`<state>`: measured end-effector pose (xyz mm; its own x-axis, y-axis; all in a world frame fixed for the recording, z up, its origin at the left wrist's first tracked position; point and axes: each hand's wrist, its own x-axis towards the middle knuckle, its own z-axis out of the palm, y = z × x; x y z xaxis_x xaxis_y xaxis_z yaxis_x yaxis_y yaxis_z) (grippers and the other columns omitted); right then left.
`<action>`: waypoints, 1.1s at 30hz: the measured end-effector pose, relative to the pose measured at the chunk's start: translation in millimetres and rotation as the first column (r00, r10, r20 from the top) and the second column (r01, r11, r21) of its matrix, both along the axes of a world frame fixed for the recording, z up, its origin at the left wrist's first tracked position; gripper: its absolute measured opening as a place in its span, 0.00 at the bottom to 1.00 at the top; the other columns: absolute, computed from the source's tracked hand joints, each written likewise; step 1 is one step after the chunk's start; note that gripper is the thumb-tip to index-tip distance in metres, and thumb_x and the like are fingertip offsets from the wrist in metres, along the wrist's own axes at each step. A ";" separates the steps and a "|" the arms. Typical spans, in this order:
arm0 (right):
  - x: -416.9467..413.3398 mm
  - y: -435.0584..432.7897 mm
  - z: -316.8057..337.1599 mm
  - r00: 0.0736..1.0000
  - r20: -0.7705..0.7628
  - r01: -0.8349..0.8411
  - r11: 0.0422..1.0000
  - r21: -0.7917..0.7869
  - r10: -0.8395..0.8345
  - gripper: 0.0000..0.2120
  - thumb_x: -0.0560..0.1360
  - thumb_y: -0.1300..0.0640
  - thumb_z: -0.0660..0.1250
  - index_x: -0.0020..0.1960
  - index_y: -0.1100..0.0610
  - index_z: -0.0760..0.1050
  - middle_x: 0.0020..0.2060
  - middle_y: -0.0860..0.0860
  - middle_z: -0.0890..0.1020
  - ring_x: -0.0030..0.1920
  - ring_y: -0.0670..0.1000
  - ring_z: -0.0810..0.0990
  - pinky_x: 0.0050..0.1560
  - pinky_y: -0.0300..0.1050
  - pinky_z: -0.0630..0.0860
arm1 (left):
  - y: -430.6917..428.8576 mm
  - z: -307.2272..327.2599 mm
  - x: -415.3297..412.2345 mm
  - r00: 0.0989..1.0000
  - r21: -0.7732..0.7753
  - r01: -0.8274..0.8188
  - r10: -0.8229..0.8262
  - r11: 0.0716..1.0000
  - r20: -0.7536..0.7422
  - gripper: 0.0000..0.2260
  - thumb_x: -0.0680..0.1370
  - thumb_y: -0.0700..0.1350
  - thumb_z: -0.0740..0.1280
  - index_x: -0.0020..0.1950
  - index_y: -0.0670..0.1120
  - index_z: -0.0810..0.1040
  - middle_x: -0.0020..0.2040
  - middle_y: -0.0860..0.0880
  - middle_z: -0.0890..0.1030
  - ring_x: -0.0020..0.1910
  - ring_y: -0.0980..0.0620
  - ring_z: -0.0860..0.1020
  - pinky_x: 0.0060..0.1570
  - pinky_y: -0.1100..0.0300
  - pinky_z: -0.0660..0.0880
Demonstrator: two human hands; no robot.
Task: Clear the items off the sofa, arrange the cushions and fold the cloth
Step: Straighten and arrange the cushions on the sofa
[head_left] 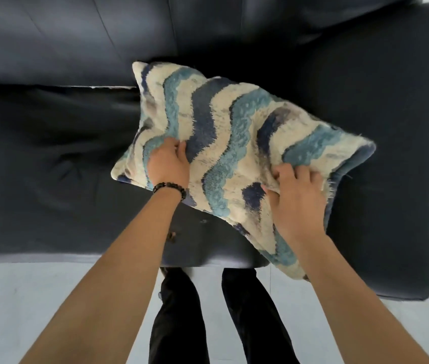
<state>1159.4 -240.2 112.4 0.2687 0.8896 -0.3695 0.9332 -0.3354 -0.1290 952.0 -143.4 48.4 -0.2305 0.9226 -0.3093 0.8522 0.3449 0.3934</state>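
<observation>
The person stands at the front edge of a dark sofa [50, 166], leaning over its right end, with both hands on a shaggy cushion [234, 122] striped in wavy bands of cream, teal and navy. The cushion lies tilted over the seat, just beside the right armrest [391, 127]. One corner points toward the backrest and another hangs past the front edge. I cannot tell whether it rests on the seat or is held just off it.

The left hand [168, 164], with a dark bead bracelet [169, 188] at its wrist, grips the cushion near its left corner, its fingers [181, 149] curled into the pile. The right hand [297, 200] grips the side nearest the person, its fingers [286, 172] bent and dug into the fabric, bunching it.

A small brown speck [172, 236], too small to identify, sits on the seat near the front edge. Black trousers [179, 324] show below, over a pale grey floor [50, 298].
</observation>
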 end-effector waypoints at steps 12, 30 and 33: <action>-100.6 6.6 69.2 0.943 -0.332 0.099 0.938 0.331 0.018 0.14 0.70 0.63 0.73 0.44 0.55 0.68 0.48 0.53 0.69 0.48 0.55 0.67 0.43 0.54 0.74 | -30.2 116.2 -127.9 0.942 0.344 -0.239 0.130 0.908 0.311 0.07 0.81 0.44 0.63 0.49 0.41 0.75 0.49 0.43 0.74 0.40 0.62 0.71 0.41 0.74 0.68; -323.6 146.0 12.3 0.934 -0.356 0.253 0.771 0.585 -0.036 0.08 0.72 0.63 0.69 0.45 0.57 0.70 0.47 0.56 0.68 0.45 0.45 0.64 0.45 0.34 0.62 | 108.8 67.6 -355.6 0.886 0.506 -0.229 -0.038 0.831 0.463 0.08 0.82 0.49 0.60 0.45 0.62 0.67 0.55 0.62 0.71 0.63 0.41 0.74 0.56 0.42 0.74; -321.1 162.0 -8.2 0.946 -0.321 0.265 0.661 0.702 -0.038 0.06 0.71 0.61 0.67 0.46 0.62 0.73 0.50 0.55 0.70 0.46 0.54 0.70 0.49 0.40 0.67 | 116.2 49.3 -349.9 0.849 0.527 -0.275 -0.054 0.804 0.525 0.05 0.82 0.45 0.60 0.50 0.46 0.73 0.59 0.48 0.73 0.67 0.58 0.70 0.59 0.58 0.74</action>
